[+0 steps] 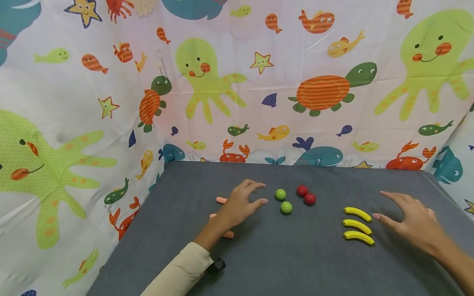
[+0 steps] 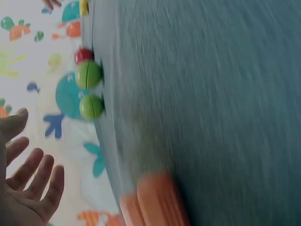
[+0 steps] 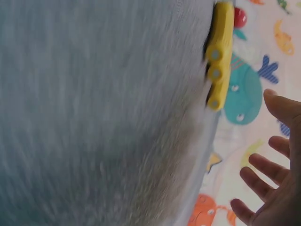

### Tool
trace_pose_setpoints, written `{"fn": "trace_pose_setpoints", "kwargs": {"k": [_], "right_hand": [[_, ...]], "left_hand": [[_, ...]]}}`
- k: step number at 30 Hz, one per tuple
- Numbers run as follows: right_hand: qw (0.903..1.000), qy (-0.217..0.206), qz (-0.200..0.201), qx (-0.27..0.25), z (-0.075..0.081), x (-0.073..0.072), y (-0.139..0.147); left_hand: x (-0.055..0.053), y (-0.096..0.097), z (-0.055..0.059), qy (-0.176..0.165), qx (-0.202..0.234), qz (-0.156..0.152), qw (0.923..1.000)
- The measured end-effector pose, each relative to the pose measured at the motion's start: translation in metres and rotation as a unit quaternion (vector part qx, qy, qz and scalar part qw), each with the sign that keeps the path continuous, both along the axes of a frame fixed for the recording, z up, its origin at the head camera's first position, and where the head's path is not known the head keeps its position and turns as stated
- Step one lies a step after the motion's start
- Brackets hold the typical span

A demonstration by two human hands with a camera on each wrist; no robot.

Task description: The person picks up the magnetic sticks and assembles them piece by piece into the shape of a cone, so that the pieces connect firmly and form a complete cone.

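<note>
My left hand (image 1: pixel 238 203) hovers over the table with thumb and fingers spread, holding nothing. Beneath it lie salmon-orange sticks (image 1: pixel 228 234), partly hidden by the hand and forearm; they appear blurred in the left wrist view. Two green balls (image 1: pixel 286 207) sit just right of that hand, one showing a seam line (image 2: pixel 89 74). Beside them are two red balls (image 1: pixel 309 199). My right hand (image 1: pixel 414 224), its fingers also apart and holding nothing, is raised just right of three yellow toy bananas (image 1: pixel 356 225). The bananas lie in a column, one in front of another.
A dark grey cloth covers the table (image 1: pixel 289 263). Behind it and to the sides hangs a white curtain (image 1: pixel 237 119) printed with sea animals. A small black object (image 1: pixel 216 266) shows beside the left sleeve (image 1: pixel 185 267).
</note>
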State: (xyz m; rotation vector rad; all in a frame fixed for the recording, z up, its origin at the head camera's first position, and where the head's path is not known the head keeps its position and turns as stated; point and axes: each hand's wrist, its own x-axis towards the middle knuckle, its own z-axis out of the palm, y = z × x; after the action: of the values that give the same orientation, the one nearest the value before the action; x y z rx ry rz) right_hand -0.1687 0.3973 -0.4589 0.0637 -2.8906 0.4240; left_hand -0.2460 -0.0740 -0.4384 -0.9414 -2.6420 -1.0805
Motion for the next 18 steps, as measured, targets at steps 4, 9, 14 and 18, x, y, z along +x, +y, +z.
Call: {"fn": "trace_pose_setpoints", "kwargs": {"k": [4,9,14,18], "right_hand": [[0.9996,-0.005,0.021,-0.017,0.005,0.010,-0.015],[0.9975,-0.036,0.041,-0.045,0.007,0.021,-0.028],[0.9962,-0.036,0.066,-0.042,0.002,0.029,-0.040],[0.9961,-0.031,0.078,-0.029,-0.004,0.034,-0.045]], "left_hand": [[0.005,0.019,-0.004,-0.029,-0.002,-0.025,0.9992],[0.004,0.040,-0.013,-0.050,-0.010,-0.041,0.9978],[0.003,0.054,-0.020,-0.064,-0.038,-0.048,0.9961],[0.001,0.061,-0.025,-0.063,-0.058,-0.059,0.9946]]}}
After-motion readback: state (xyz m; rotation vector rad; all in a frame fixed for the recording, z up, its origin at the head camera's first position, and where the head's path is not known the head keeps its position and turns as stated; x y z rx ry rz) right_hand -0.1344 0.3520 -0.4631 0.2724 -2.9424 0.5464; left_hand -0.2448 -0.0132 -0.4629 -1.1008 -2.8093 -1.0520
